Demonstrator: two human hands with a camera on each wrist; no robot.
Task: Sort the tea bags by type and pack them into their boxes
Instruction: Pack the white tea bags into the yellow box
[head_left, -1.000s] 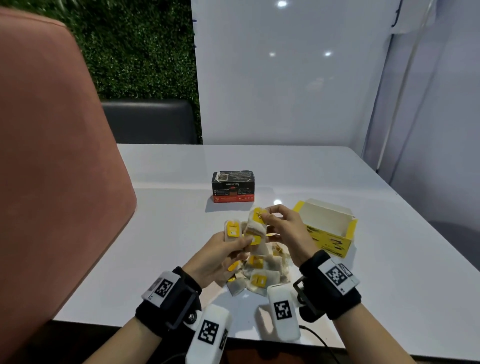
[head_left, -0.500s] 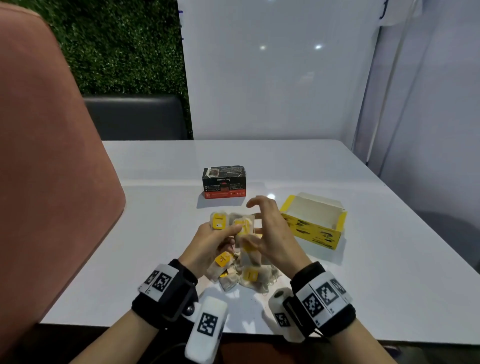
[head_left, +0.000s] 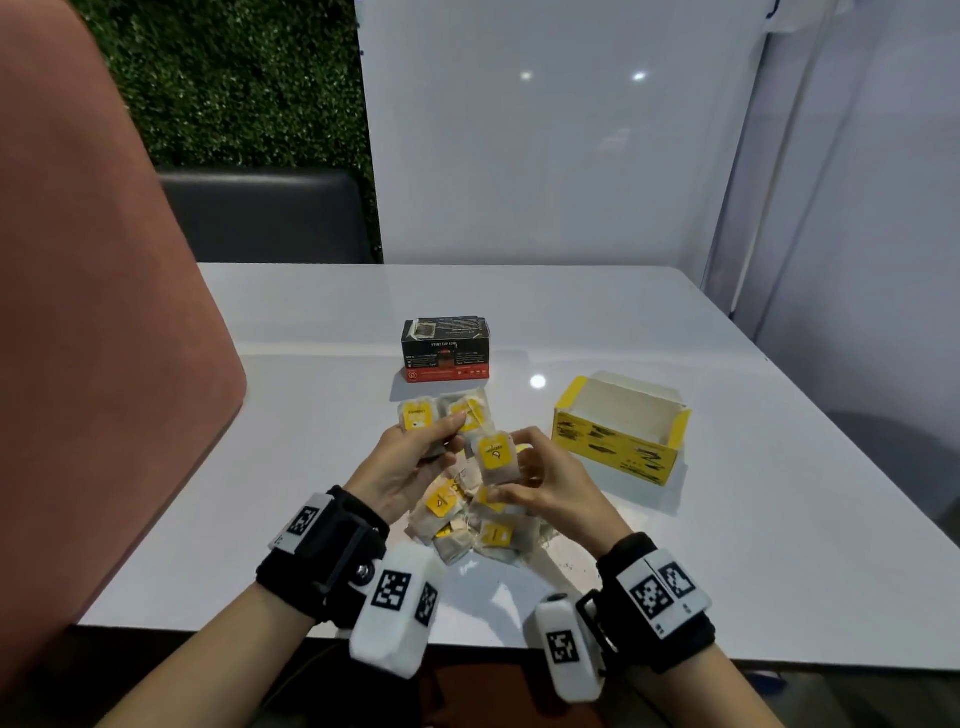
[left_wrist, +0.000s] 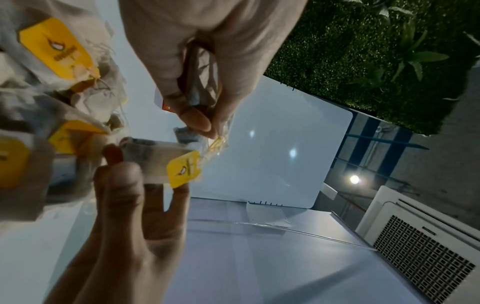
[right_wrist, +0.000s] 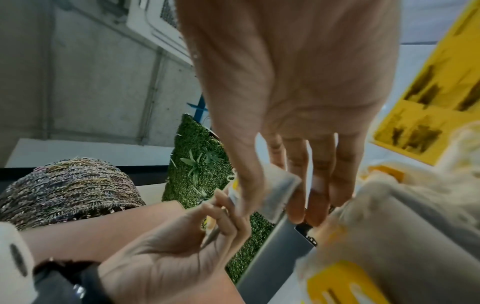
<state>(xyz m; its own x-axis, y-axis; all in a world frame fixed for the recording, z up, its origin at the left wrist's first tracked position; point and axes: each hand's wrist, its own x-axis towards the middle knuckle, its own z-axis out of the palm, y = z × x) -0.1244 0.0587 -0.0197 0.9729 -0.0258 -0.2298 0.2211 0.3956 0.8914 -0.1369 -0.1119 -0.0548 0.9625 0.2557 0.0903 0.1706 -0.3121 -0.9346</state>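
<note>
My left hand (head_left: 441, 436) pinches two yellow-tagged tea bags (head_left: 418, 415) fanned upright above the table; the left wrist view shows its thumb and fingers (left_wrist: 197, 121) clamped on them. Just to the right, my right hand (head_left: 524, 462) holds one more yellow-tagged tea bag (head_left: 496, 457) between thumb and fingers, also seen as a tea bag (left_wrist: 184, 168) and a tea bag (right_wrist: 275, 195). A pile of several tea bags (head_left: 467, 525) lies on the table under both hands. The open yellow box (head_left: 618, 436) stands to the right. A closed black and red box (head_left: 445, 351) stands behind the hands.
The white table (head_left: 727, 519) runs to a wall at the back and right. A pink chair back (head_left: 104, 364) fills the left side, and a dark seat (head_left: 265, 218) stands behind the table. The front edge lies near my wrists.
My right hand has drawn away from the left hand's bags, down and to the right, with one tea bag in its fingers. The left hand keeps its fanned bags.
</note>
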